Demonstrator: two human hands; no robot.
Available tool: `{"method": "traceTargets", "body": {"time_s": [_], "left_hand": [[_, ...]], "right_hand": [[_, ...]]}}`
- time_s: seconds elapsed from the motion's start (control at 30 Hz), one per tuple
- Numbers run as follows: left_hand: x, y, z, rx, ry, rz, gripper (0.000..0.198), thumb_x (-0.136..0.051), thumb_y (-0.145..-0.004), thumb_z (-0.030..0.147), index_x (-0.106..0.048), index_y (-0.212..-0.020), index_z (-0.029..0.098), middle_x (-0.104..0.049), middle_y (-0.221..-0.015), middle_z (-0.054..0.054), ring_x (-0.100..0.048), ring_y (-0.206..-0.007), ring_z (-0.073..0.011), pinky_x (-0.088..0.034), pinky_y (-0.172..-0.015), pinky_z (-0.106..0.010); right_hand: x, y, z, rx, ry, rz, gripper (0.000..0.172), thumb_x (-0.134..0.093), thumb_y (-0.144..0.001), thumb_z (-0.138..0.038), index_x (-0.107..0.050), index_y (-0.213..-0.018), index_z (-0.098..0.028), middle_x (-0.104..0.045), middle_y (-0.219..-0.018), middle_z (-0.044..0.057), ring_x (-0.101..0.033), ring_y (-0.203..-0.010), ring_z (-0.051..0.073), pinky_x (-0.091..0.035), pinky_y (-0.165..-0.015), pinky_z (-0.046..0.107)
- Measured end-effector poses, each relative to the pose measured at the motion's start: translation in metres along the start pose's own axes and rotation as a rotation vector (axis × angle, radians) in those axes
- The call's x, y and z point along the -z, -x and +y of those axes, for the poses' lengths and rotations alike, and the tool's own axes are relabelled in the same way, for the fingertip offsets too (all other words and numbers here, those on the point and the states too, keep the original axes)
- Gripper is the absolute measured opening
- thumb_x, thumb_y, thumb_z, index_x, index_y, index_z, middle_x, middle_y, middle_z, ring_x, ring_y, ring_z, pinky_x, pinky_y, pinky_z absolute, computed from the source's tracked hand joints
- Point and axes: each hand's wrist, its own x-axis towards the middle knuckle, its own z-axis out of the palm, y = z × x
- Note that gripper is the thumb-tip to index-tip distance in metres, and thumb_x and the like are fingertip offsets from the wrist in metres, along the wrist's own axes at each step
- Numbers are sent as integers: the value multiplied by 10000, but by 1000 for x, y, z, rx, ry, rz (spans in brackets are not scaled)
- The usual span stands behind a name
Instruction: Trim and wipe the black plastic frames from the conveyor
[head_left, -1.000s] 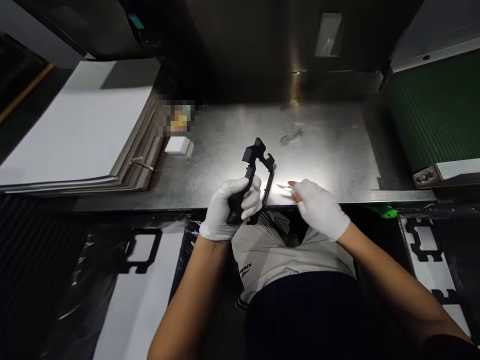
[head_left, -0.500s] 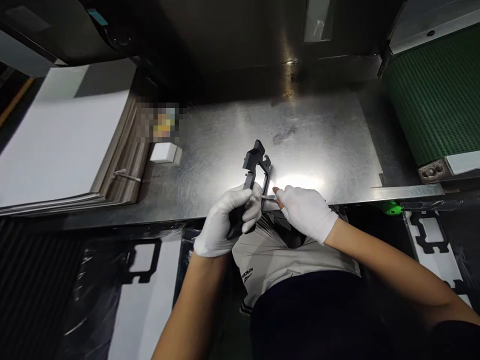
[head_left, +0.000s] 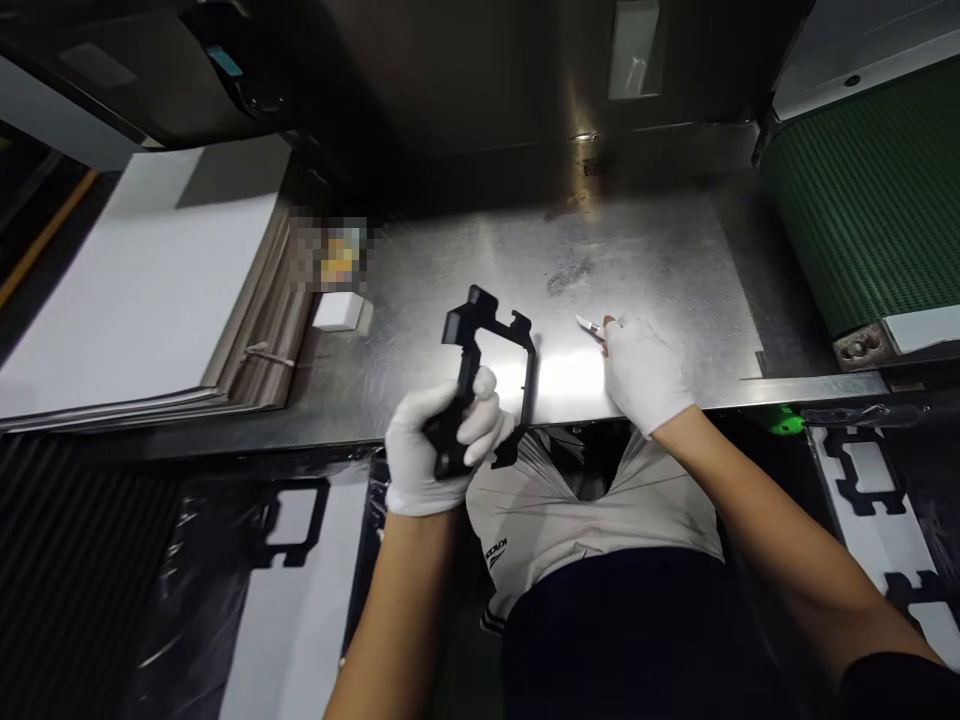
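Observation:
My left hand [head_left: 431,445], in a white glove, is closed around one side of a black plastic frame [head_left: 530,385]. The frame stands tilted up above the front edge of the metal table, its opening facing me. To the right, my gloved right hand [head_left: 646,375] grips a small knife [head_left: 589,325] whose short pale blade points left, over the tabletop. Bare fingertips show at the right glove's end. The blade is apart from the frame. Most of the knife's handle is hidden in the hand.
A tall stack of white sheets [head_left: 202,260] is at the left, beside a small white block [head_left: 339,311]. A green conveyor belt [head_left: 870,190] borders the right. Similar black frames [head_left: 862,470] lie on white sheets below the table on both sides. The metal table [head_left: 450,250] spans the middle.
My right hand with the knife has moved away from the frame, up and to the right. My left hand has turned the frame so its opening shows more broadly.

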Motion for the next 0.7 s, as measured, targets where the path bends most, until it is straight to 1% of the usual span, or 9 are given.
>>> {"method": "traceTargets", "body": {"time_s": [0.1,0.2,0.3,0.37,0.43,0.47,0.53,0.6,0.7], "left_hand": [[8,13,-7,-103,190,-55,417,-751,-863,479,-455,-842,186,-236,-504,123,-209,-340,-56,-383,-518,-235],[8,29,-19,-197,324,-91,499,-716,-886,481,-303,-799,215,-179,-484,144,-101,-305,-43,-352,-480,-214],[1,41,-34,-273,394,-93,574,-678,-931,496,-193,-791,223,-131,-452,159,-28,-265,-34,-282,-424,-191],[-2,45,-44,-319,392,-76,598,-659,-961,519,-166,-802,220,-85,-424,171,13,-240,-32,-227,-391,-181],[-4,48,-52,-336,387,-68,604,-646,-973,541,-161,-807,222,-57,-407,175,18,-223,-39,-188,-368,-188],[-5,50,-55,-330,397,-71,595,-638,-976,542,-165,-804,225,-57,-404,173,4,-220,-43,-188,-365,-196],[-6,53,-58,-307,452,-92,560,-625,-971,519,-180,-794,227,-95,-416,162,-51,-232,-45,-222,-385,-206],[-9,56,-57,-275,482,-147,517,-629,-952,484,-213,-790,224,-154,-432,146,-137,-258,-48,-273,-429,-215],[-15,62,-52,-218,448,-257,458,-671,-904,435,-283,-805,214,-236,-469,125,-270,-327,-60,-335,-515,-228]], "right_hand": [[9,0,-2,103,-123,47,416,-439,-1117,-165,-604,-1491,-89,-632,-1369,183,-637,-1168,317,-544,-937,427],[11,23,-16,165,-533,93,525,-406,-1152,-267,-464,-1654,-127,-669,-1391,148,-633,-1236,288,-524,-1087,459],[-5,44,-35,214,-1247,-173,622,-341,-1168,-395,-315,-1730,-130,-717,-1296,144,-685,-1136,235,-535,-1104,431],[-22,52,-46,262,-1673,-384,648,-286,-1169,-480,-379,-1686,-99,-731,-1130,151,-699,-1005,235,-566,-1041,423],[-37,58,-52,272,-1888,-506,713,-213,-1169,-571,-479,-1608,-75,-702,-960,130,-684,-905,240,-585,-970,423],[-42,62,-52,262,-1886,-536,760,-189,-1166,-624,-518,-1575,-75,-680,-900,114,-676,-883,240,-586,-950,418],[-48,71,-48,210,-1728,-440,850,-227,-1131,-765,-561,-1539,-98,-661,-881,91,-665,-889,233,-573,-958,401],[-49,83,-37,121,-1555,-207,893,-322,-1075,-855,-593,-1503,-120,-663,-924,80,-645,-880,215,-558,-939,367],[-45,104,-14,-84,-1340,228,803,-456,-1056,-833,-657,-1392,-132,-638,-936,55,-554,-760,168,-510,-770,306]]}}
